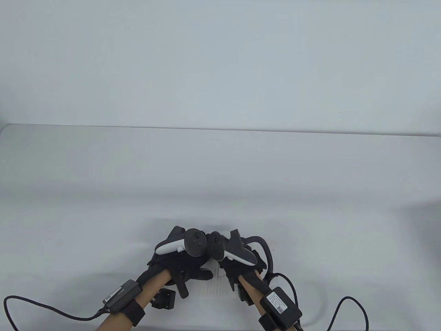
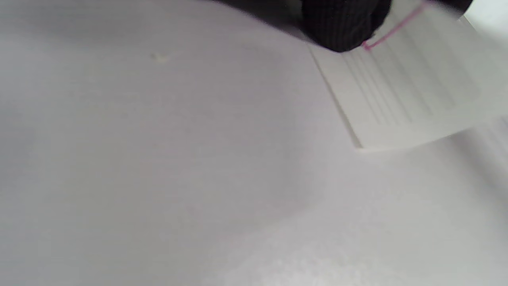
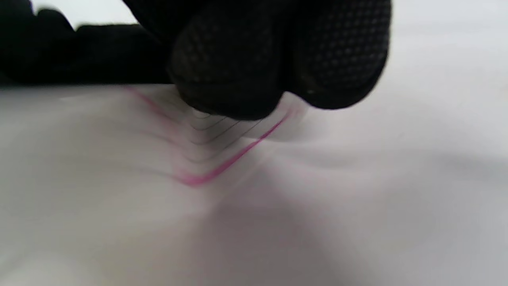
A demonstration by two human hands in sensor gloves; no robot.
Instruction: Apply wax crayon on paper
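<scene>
White lined paper (image 1: 216,283) lies at the near edge of the desk (image 1: 220,193), around six o'clock, mostly hidden under both gloved hands. It looks thin and matte, ruled with faint grey lines and one pink margin line (image 2: 391,29); in the right wrist view that margin bends into a V, so the sheet seems buckled or folded there. The left hand (image 1: 184,265) rests on the sheet from the nine o'clock side, one knit fingertip touching the paper beside the margin line; how the rest of its fingers lie I cannot tell. The right hand (image 1: 241,267) comes in from three o'clock, its dotted, grippy fingers (image 3: 226,67) bunched together low over the page, but no crayon shows between them, so whether they grip one cannot be told. A small black block (image 1: 164,298) sits by the left wrist at seven o'clock. Beyond, the desk is smooth, pale and glossy towards twelve o'clock. By my reading the paper is being steadied; next comes flattening it and bringing wax down with firm, even pressure.
</scene>
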